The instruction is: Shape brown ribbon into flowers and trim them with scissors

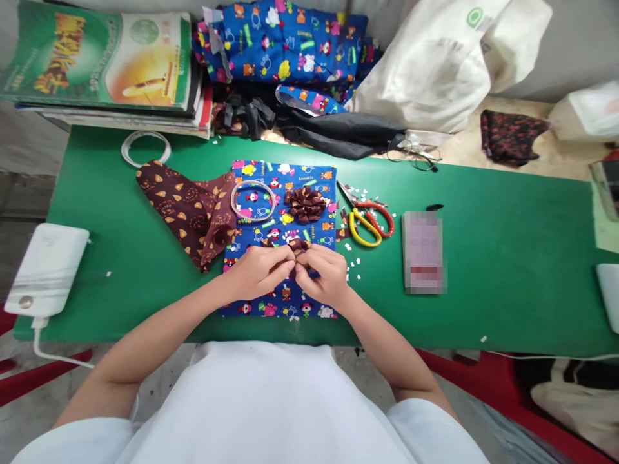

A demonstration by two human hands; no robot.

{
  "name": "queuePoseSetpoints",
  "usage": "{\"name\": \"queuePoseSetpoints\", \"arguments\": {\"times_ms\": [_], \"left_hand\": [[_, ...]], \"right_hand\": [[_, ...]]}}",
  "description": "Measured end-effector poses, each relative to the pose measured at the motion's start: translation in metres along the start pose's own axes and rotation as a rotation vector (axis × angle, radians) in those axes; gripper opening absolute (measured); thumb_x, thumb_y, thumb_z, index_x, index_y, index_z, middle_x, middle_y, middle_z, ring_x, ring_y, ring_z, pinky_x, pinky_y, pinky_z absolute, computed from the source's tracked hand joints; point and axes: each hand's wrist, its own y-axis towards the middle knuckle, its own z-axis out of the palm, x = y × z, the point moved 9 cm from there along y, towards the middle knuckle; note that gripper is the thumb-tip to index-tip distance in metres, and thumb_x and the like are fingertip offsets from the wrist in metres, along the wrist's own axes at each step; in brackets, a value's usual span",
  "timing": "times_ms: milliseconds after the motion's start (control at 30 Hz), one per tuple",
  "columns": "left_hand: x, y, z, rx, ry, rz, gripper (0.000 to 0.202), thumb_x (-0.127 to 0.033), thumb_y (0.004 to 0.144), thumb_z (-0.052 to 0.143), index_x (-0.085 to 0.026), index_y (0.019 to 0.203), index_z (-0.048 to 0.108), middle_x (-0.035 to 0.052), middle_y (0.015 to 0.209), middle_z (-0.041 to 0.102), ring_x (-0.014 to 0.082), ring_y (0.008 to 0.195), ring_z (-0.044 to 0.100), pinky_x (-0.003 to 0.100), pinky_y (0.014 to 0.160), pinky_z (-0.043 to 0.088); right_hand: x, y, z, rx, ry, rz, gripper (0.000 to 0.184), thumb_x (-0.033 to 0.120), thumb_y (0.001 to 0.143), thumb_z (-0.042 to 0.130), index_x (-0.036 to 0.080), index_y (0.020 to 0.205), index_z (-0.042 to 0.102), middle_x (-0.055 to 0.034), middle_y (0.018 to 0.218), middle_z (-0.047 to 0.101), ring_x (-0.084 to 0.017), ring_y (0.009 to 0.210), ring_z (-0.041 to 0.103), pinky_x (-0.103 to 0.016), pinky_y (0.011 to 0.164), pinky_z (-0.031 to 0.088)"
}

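Observation:
My left hand [261,270] and my right hand [325,276] meet over a blue cartoon-print cloth [309,175] on the green table [507,258]. Both pinch a small folded piece of brown patterned fabric [300,245] between their fingertips. Just beyond it on the cloth lies a brown fabric flower [305,203]. A roll of clear tape [253,200] rests to the flower's left. Red and yellow scissors [367,219] lie to the right of the cloth.
A larger brown patterned fabric piece [186,209] lies left of the cloth. A phone [424,251] sits right of the scissors, a white power bank [47,267] at the left edge. Books [101,61], piled fabrics [285,45], glasses [416,156] and a white bag [445,64] line the back.

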Motion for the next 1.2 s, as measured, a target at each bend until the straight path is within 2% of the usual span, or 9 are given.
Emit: {"name": "queuePoseSetpoints", "arguments": {"times_ms": [233, 667, 1067, 1200], "left_hand": [[0.0001, 0.001, 0.0002, 0.017, -0.021, -0.009, 0.019, -0.025, 0.093, 0.041, -0.017, 0.081, 0.053, -0.0031, 0.065, 0.058, 0.0075, 0.056, 0.051, 0.019, 0.056, 0.036], [-0.0005, 0.0017, 0.0019, 0.029, -0.014, -0.01, 0.019, -0.024, 0.091, 0.04, -0.017, 0.077, 0.051, -0.0038, 0.06, 0.053, 0.0074, 0.051, 0.046, 0.019, 0.053, 0.033], [0.0005, 0.0017, 0.0035, 0.047, -0.021, 0.0, 0.019, -0.025, 0.092, 0.04, -0.017, 0.079, 0.051, -0.0031, 0.064, 0.056, 0.0077, 0.054, 0.048, 0.019, 0.055, 0.034], [0.0004, 0.0016, 0.0037, 0.051, 0.015, 0.006, 0.018, -0.024, 0.092, 0.04, -0.017, 0.08, 0.051, -0.0035, 0.062, 0.055, 0.0079, 0.053, 0.048, 0.02, 0.055, 0.033]], "right_hand": [[0.0023, -0.003, 0.0021, -0.014, -0.039, -0.044, 0.017, 0.009, 0.075, 0.054, 0.022, 0.065, 0.049, 0.004, 0.052, 0.052, -0.011, 0.051, 0.043, -0.024, 0.053, 0.039], [0.0022, -0.0034, 0.0041, 0.009, -0.056, -0.036, 0.017, 0.012, 0.076, 0.054, 0.022, 0.065, 0.048, 0.0037, 0.051, 0.053, -0.011, 0.051, 0.044, -0.023, 0.053, 0.039], [0.001, -0.0032, 0.0049, 0.033, -0.059, -0.018, 0.017, 0.013, 0.076, 0.052, 0.023, 0.064, 0.046, 0.0032, 0.052, 0.051, -0.011, 0.051, 0.043, -0.024, 0.052, 0.04], [0.0036, -0.0028, 0.0034, 0.011, -0.047, -0.054, 0.018, 0.011, 0.075, 0.054, 0.023, 0.064, 0.046, 0.0031, 0.052, 0.054, -0.011, 0.051, 0.043, -0.024, 0.052, 0.039]]}}
